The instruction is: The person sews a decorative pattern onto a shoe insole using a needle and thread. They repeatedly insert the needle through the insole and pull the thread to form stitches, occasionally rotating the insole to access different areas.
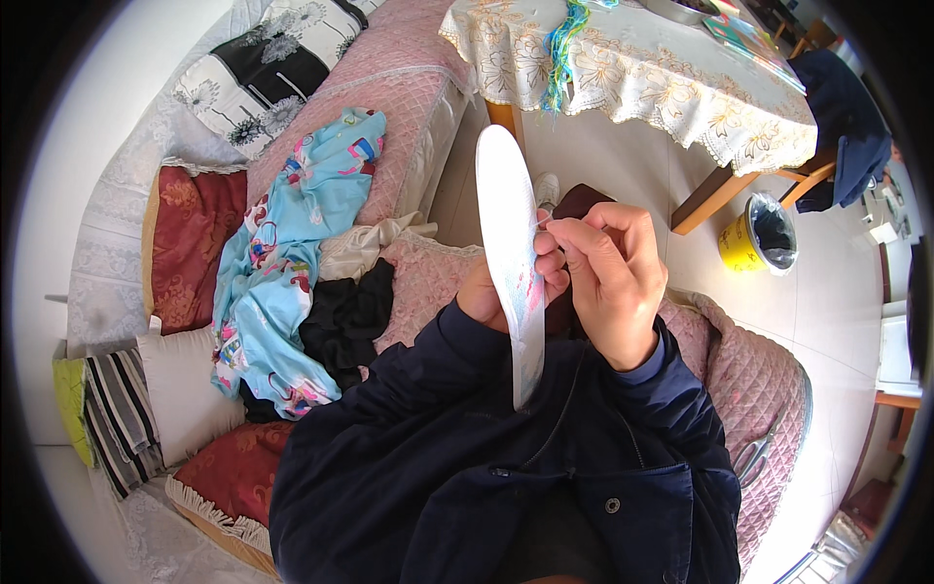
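Observation:
A white shoe insole [503, 212] with red and blue markings stands on edge before my chest. My left hand [485, 296] is closed around it, palm on its left side and fingertips showing past its right edge. Close to those fingertips, my right hand [609, 270] pinches something small and thin, like a thread or needle; it is too fine to tell which. The insole hides part of my left hand. Scissors with grey handles [755, 456] lie on the pink quilted cover at the lower right.
A table with a lace-edged cloth [642, 95] holds blue-green thread skeins [560, 58] and a metal bowl [682, 7]. A yellow bin [740, 244] stands on the floor. Blue patterned fabric [292, 241], black cloth [346, 314] and a red cushion [197, 241] lie on the left.

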`<state>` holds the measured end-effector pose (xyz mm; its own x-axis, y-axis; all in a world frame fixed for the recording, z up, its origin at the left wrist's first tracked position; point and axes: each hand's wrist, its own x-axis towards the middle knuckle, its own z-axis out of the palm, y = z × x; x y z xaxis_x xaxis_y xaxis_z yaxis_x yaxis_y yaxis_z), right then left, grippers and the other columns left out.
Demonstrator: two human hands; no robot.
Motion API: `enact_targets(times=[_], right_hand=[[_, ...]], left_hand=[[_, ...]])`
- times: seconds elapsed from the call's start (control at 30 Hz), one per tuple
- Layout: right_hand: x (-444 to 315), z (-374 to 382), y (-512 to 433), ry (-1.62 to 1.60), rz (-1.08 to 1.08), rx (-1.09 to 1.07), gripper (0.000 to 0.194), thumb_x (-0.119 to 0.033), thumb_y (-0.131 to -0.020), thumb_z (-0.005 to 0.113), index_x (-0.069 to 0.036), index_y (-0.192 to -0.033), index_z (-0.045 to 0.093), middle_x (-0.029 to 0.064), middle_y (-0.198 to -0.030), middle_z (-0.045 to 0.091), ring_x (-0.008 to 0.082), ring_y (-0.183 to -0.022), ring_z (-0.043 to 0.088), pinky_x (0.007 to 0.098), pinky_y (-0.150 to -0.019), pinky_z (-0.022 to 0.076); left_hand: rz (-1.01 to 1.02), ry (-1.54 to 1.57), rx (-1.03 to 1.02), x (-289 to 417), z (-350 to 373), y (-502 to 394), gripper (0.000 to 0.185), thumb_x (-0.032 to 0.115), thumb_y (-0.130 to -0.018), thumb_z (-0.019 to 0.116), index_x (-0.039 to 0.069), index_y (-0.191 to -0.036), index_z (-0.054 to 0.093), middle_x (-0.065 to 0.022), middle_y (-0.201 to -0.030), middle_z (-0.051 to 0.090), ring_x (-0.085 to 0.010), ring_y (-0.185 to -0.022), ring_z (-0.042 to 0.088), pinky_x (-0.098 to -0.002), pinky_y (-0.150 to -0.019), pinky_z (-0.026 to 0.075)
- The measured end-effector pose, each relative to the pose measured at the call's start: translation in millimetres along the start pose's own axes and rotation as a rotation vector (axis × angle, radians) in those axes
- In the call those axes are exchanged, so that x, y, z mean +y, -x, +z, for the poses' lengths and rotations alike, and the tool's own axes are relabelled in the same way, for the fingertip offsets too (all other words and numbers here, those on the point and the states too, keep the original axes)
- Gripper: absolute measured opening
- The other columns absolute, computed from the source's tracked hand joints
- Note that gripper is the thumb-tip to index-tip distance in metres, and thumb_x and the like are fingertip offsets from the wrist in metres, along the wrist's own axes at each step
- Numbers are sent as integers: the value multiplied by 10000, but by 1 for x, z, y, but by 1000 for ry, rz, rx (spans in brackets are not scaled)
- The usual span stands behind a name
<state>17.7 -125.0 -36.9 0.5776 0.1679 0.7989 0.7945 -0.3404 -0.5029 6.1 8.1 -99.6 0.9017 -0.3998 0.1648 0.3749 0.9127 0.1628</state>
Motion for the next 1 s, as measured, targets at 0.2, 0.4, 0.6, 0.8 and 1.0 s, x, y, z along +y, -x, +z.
enact_targets(times=[0.2, 0.4, 0.6, 0.8, 1.0], right_hand=[[3, 4, 4, -65, 58, -14, 207, 117, -714, 628, -1, -882, 650, 33, -829, 485, 108, -625, 646, 209, -524, 538], [5, 8, 8, -107, 78, 9, 222, 112, -708, 633, -10, -892, 658, 28, -826, 481, 101, -620, 640, 208, -515, 531], [4, 6, 4, -52, 55, -4, 177, 77, -703, 657, -19, -851, 667, 28, -800, 502, 91, -600, 614, 210, -487, 502], [14, 0, 9, -233, 315, -78, 150, 88, -716, 646, -11, -828, 655, 45, -786, 528, 128, -658, 572, 229, -561, 445], [27, -1, 22, -796, 606, -121, 221, 84, -766, 641, 9, -973, 623, 12, -956, 561, 82, -793, 562, 221, -720, 463]], left_hand=[[10, -3, -5, 0, 1, 1, 291, 195, -884, 563, 56, -1130, 495, -27, -895, 531, -131, -773, 502, -259, -744, 427], [22, 4, 2, -1, -1, 1, 310, 196, -883, 566, 54, -1148, 493, -33, -893, 548, -136, -780, 511, -262, -747, 434], [46, -102, 57, -2, 3, 3, 245, 197, -902, 546, 47, -1093, 512, -35, -879, 555, -125, -778, 514, -267, -753, 439], [252, -602, 244, 0, 20, 10, 122, 157, -932, 498, 47, -985, 507, -48, -944, 617, -117, -833, 594, -260, -766, 469], [300, -691, 274, -5, 30, 9, 102, 114, -916, 530, 27, -956, 492, -69, -913, 611, -96, -816, 575, -238, -757, 460]])
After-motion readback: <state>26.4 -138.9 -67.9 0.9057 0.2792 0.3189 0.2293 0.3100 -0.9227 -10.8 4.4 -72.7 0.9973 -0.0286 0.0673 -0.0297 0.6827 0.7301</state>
